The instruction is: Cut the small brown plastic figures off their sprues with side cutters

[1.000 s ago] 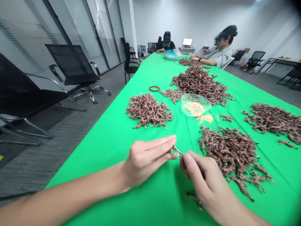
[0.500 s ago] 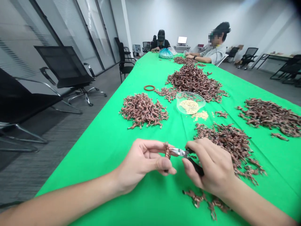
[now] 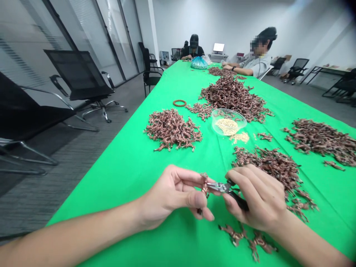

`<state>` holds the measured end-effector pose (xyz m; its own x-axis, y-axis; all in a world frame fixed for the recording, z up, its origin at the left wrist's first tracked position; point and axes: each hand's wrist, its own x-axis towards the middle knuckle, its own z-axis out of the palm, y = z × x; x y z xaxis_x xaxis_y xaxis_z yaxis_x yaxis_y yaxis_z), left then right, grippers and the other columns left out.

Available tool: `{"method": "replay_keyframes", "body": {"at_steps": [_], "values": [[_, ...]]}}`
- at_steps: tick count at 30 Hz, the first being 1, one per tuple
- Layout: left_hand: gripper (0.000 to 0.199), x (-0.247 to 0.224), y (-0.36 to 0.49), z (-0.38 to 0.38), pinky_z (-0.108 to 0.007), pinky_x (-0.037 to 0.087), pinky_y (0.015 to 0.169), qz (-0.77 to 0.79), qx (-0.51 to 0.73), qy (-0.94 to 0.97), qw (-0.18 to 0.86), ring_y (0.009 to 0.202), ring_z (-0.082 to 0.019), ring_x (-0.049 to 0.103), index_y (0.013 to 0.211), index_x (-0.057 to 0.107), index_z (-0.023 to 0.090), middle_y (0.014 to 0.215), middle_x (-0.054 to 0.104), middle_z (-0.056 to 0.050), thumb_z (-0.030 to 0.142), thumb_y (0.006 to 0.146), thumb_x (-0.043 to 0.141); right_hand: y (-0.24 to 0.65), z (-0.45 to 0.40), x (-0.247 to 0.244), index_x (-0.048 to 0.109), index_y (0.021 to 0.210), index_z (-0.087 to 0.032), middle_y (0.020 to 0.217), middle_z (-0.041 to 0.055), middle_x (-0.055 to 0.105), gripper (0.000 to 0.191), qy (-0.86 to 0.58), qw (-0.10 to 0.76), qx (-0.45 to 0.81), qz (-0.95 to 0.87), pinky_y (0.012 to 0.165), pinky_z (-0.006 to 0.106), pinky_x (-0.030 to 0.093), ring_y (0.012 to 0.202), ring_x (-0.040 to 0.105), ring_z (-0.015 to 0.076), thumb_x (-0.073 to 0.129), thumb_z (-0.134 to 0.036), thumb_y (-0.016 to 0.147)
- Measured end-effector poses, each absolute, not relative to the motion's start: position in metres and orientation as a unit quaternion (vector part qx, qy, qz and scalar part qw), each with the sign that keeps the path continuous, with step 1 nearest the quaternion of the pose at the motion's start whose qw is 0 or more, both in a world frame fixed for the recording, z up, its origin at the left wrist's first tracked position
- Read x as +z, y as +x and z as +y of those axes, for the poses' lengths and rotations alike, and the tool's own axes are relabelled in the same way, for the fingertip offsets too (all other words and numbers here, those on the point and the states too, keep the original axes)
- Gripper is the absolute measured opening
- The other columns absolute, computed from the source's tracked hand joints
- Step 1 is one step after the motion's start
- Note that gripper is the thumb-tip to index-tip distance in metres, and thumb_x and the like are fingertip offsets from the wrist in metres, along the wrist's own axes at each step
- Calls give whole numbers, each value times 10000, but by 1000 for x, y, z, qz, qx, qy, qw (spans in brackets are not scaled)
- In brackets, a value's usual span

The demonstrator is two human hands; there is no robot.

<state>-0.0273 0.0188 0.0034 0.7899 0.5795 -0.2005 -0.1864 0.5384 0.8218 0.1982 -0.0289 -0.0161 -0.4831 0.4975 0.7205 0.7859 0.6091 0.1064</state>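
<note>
My left hand (image 3: 174, 196) pinches a small twisted copper wire piece (image 3: 205, 189) between thumb and fingers. My right hand (image 3: 256, 196) grips black-handled small pliers (image 3: 222, 187), their steel jaws touching that piece. Two loose copper pieces (image 3: 235, 235) (image 3: 260, 241) lie on the green cloth just below my right hand. A large heap of copper pieces (image 3: 274, 167) sits just beyond my right hand, and another heap (image 3: 172, 129) lies ahead of my left hand.
A clear bowl of beige grains (image 3: 228, 121) stands mid-table, with spilled grains (image 3: 239, 138) beside it. Further copper heaps (image 3: 235, 100) (image 3: 319, 142) and a copper ring (image 3: 179, 103) lie around it. Two co-workers (image 3: 193, 48) (image 3: 250, 63) sit at the far end; black chairs (image 3: 80, 81) line the left.
The pliers now show fully at the copper piece, which stands upright in my left fingers. My right hand has moved up and right, uncovering loose pieces below it.
</note>
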Motion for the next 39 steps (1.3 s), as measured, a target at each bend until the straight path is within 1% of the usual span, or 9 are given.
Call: {"method": "replay_keyframes", "body": {"at_steps": [6, 12, 16, 19, 22, 28, 34, 37, 39], "values": [[413, 3, -29, 21, -157, 533, 535, 223, 213, 439, 844, 628, -152, 729, 1022, 759, 110, 691, 726, -44, 344, 692, 843, 201, -29, -16, 596, 1044, -59, 815, 137, 635, 313, -382, 329, -219, -835, 624, 341, 486, 744, 594, 233, 608, -313, 862], [443, 4, -29, 21, -179, 535, 538, 227, 203, 441, 845, 641, -179, 735, 1029, 761, 107, 687, 741, -74, 365, 679, 848, 202, -29, -19, 594, 1063, -91, 817, 117, 642, 309, -385, 331, -223, -832, 623, 328, 487, 727, 589, 213, 588, -337, 876], [427, 3, -29, 21, -160, 539, 538, 220, 200, 438, 849, 643, -161, 735, 1030, 761, 111, 680, 742, -64, 360, 692, 842, 201, -31, -20, 598, 1052, -85, 797, 111, 642, 303, -388, 327, -236, -829, 612, 325, 485, 717, 595, 212, 594, -329, 871], [397, 3, -29, 20, -153, 547, 543, 222, 206, 436, 847, 640, -154, 737, 1012, 766, 114, 682, 747, -56, 332, 691, 848, 198, -32, -20, 597, 1032, -68, 756, 107, 633, 279, -381, 328, -245, -829, 613, 331, 484, 722, 602, 224, 583, -298, 874], [345, 3, -29, 17, -158, 554, 561, 245, 226, 453, 827, 646, -159, 742, 993, 774, 119, 689, 760, -58, 249, 684, 859, 193, -34, -20, 595, 1008, -61, 724, 101, 617, 252, -388, 326, -240, -828, 592, 324, 472, 699, 592, 221, 564, -277, 881], [357, 3, -28, 9, -233, 596, 624, 308, 293, 516, 744, 654, -192, 739, 956, 784, 145, 695, 769, -43, 149, 613, 885, 180, -41, -23, 582, 1027, -46, 749, 116, 614, 250, -406, 346, -229, -814, 586, 319, 458, 712, 589, 225, 567, -248, 881], [354, 2, -26, 6, -214, 595, 679, 313, 348, 568, 677, 711, -166, 732, 989, 784, 201, 793, 790, -17, 119, 653, 858, 171, -44, -28, 568, 1059, -34, 751, 113, 597, 253, -431, 367, -165, -808, 559, 314, 437, 651, 535, 193, 564, -223, 889], [363, 0, -26, 7, -195, 589, 722, 337, 361, 558, 667, 763, -158, 739, 998, 779, 206, 853, 797, -14, 122, 654, 860, 170, -44, -26, 569, 1048, -52, 775, 109, 607, 222, -448, 384, -120, -798, 586, 307, 458, 681, 560, 188, 541, -216, 900], [355, -1, -26, 9, -213, 596, 760, 357, 362, 539, 671, 831, -174, 744, 1006, 770, 206, 951, 794, -21, 152, 667, 859, 170, -43, -24, 569, 1052, -73, 805, 101, 619, 202, -460, 402, -94, -786, 617, 290, 475, 715, 585, 178, 516, -205, 908]]}}
